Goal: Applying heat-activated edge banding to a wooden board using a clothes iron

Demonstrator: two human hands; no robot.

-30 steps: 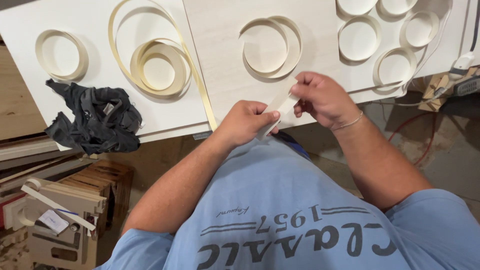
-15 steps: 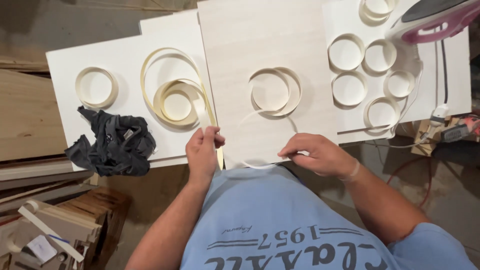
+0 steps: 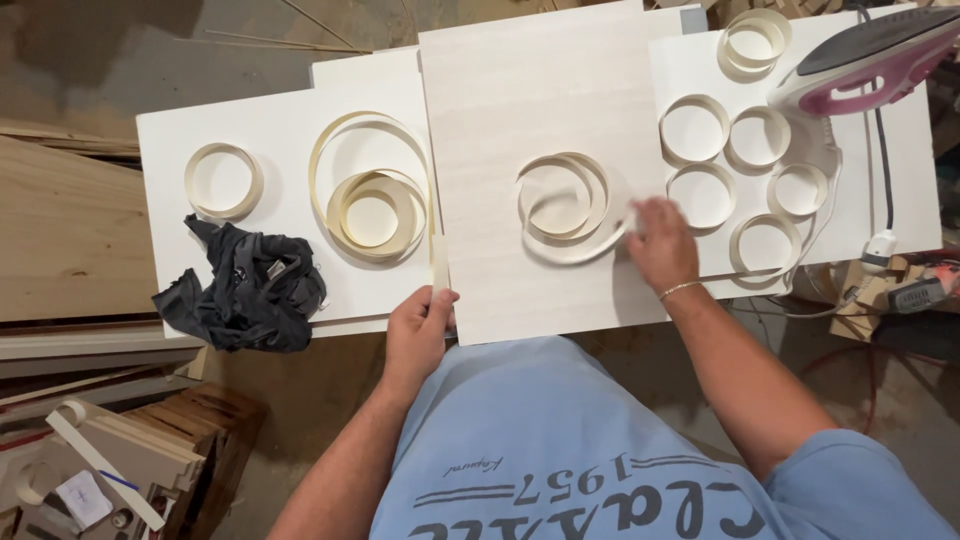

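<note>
My left hand (image 3: 418, 330) pinches the loose end of a cream edge-banding strip (image 3: 438, 262) at the near edge of the white panels; the strip runs up to a loose coil (image 3: 372, 208). My right hand (image 3: 660, 243) reaches onto the pale wood-grain board (image 3: 530, 90) and touches the end of a second curled strip (image 3: 562, 205) lying on it. The fingers there are blurred.
Several small banding rings (image 3: 745, 165) lie on the white panel at right, one ring (image 3: 222, 180) at far left. A clothes iron (image 3: 872, 60) stands at the top right with its cord (image 3: 882, 180). A dark rag (image 3: 245, 285) lies front left. Wood offcuts (image 3: 120, 450) pile below.
My right hand moved from the board's near edge up onto the board to the curled strip. My left hand slid slightly nearer along the strip. The view shifted to show the iron.
</note>
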